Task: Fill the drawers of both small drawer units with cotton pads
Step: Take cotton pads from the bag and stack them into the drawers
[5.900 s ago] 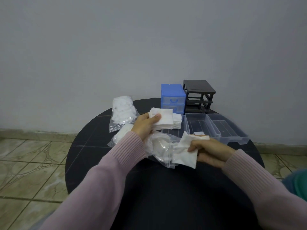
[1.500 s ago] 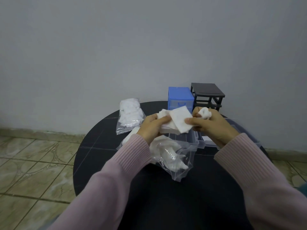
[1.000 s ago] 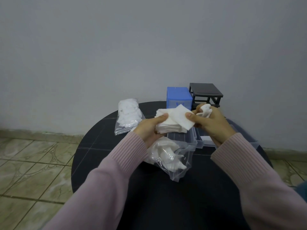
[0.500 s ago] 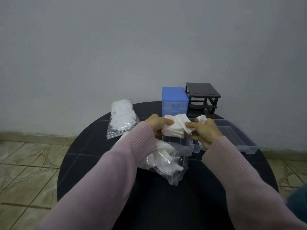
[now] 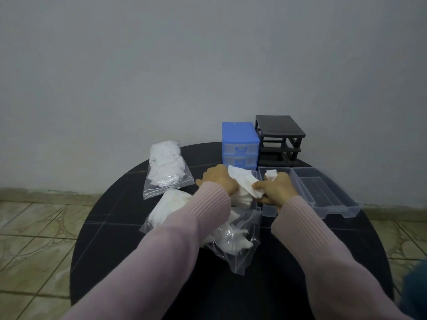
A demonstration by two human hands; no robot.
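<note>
Two small drawer units — blue [image 5: 239, 144] and black frame [image 5: 280, 137] — are set at the back of a round black table [image 5: 147, 245]. Clear plastic drawers [image 5: 328, 197] lie pulled out in front. Soft white cotton pads [image 5: 242, 185] are gripped over one drawer by the left hand [image 5: 218, 180] and pinched by the right hand [image 5: 276, 189].

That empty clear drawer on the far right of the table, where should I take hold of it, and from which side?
Take the empty clear drawer by its near front lip, coming from the person's side with the right hand. The lip juts out toward the table edge. Its walls look thin and smooth, likely a poorer grip.
</note>
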